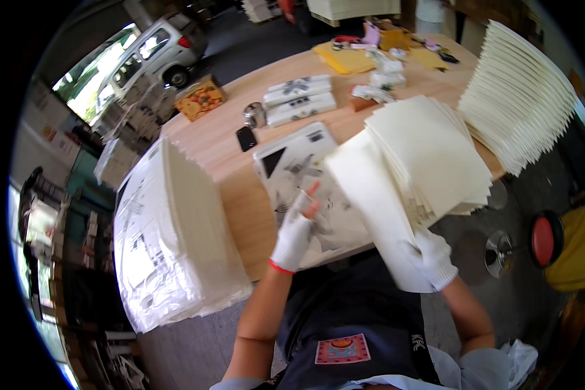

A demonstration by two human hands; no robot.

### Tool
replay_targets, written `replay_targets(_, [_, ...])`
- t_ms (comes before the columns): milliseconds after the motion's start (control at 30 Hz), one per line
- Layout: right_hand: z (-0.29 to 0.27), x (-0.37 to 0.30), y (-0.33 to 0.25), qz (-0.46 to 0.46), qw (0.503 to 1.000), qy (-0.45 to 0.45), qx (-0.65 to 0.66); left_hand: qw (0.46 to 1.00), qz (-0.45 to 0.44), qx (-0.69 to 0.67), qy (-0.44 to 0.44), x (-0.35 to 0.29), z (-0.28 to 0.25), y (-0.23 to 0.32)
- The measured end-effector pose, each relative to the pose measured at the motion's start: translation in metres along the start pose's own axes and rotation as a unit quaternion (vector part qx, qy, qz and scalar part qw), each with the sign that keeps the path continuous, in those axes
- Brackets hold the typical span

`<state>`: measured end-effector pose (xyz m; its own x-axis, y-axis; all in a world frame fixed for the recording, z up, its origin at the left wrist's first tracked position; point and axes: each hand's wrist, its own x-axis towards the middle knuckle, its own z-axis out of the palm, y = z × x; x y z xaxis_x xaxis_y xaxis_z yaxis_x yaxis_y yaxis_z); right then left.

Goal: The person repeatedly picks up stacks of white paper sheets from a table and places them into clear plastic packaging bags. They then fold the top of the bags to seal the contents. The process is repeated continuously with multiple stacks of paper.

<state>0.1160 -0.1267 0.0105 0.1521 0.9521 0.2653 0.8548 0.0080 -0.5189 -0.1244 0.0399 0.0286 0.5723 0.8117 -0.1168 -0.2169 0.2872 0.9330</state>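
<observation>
My right hand (432, 260), in a white knit glove, grips the near end of a cream-white sheet (370, 195), which tilts in front of a fanned pile of similar sheets (432, 149). Its right fingers are partly hidden at the sheet's edge. Over a flat stack of printed clear plastic bags (299, 153) is my left hand (297, 227), gloved with bare fingertips and a red cuff. Those fingers are stretched out and apart, with nothing seen in them; whether they touch the top bag I cannot tell.
A tall plastic-wrapped stack (175, 240) stands at the table's left. Rolled bags (299, 101), a tape roll (254, 115), a phone (246, 138) and a fruit-printed box (200, 99) lie beyond. A high curved stack of sheets (517, 97) rises at right, near a red-seated stool (543, 240).
</observation>
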Motion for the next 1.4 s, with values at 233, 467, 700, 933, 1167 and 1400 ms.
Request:
replay_targets(233, [0.002, 0.03, -0.03, -0.216, 0.954, -0.111, -0.174, 0.941, 0.176, 0.289, -0.017, -0.038, -0.011, 0.047])
replay_targets(467, [0.05, 0.06, 0.015, 0.051, 0.929, -0.293, 0.222, 0.839, 0.391, 0.379, 0.019, -0.104, 0.021, -0.074])
replay_targets(700, [0.131, 0.07, -0.019, -0.149, 0.98, -0.13, -0.013, 0.812, 0.327, 0.483, 0.013, -0.048, 0.079, -0.025])
replay_targets(933, [0.114, 0.002, -0.035, -0.189, 0.97, -0.154, 0.016, 0.903, 0.162, 0.398, 0.012, -0.04, 0.035, -0.048])
replay_targets(1167, [0.111, -0.002, -0.001, 0.038, 0.974, -0.103, -0.198, 0.825, 0.286, 0.487, -0.016, -0.096, 0.01, -0.113])
replay_targets(1400, [0.09, -0.024, -0.001, -0.024, 0.965, -0.163, -0.202, 0.841, 0.062, 0.397, 0.362, -0.157, -0.069, -0.159])
